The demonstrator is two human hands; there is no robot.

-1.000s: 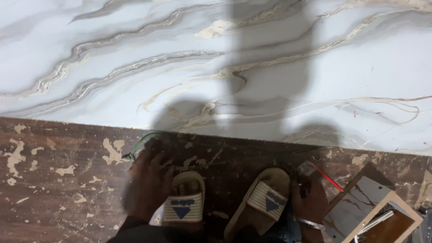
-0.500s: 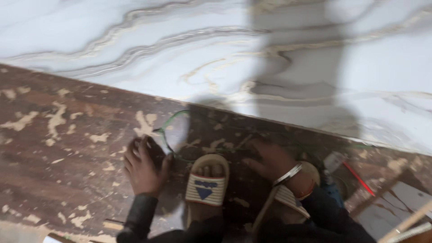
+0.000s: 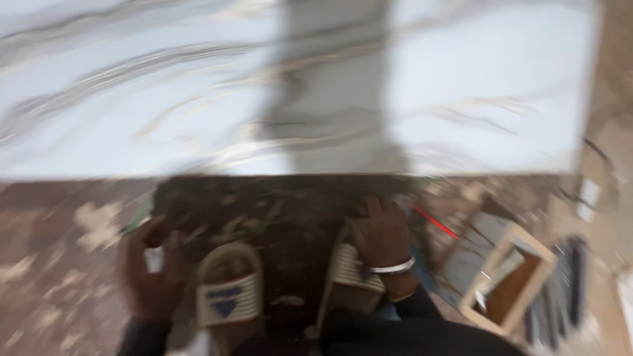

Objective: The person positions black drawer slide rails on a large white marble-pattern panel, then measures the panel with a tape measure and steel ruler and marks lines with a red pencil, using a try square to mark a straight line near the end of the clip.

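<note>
The picture is blurred by motion. A large white marble-patterned tile (image 3: pixel 198 112) lies on the dark, paint-flecked floor (image 3: pixel 59 264) and fills the upper part of the head view. My right hand (image 3: pixel 381 232), with a silver bracelet on the wrist, rests palm down with spread fingers, its fingertips at the tile's near edge. My left hand (image 3: pixel 151 273) is low on the floor to the left, next to a small white thing (image 3: pixel 153 258) and a green piece (image 3: pixel 140 215); whether it grips either is too blurred to tell. My feet in two beige striped sandals (image 3: pixel 229 290) stand between the hands.
A thin red stick (image 3: pixel 435 221) lies to the right of my right hand. Further right stands an open wooden box (image 3: pixel 509 280), with dark tools (image 3: pixel 572 280) beside it. The tile's right end shows near the right border.
The view has swung right, so the tile's right end and the wooden box now show. My right hand has moved forward to the tile's edge. My left hand stays low at the left.
</note>
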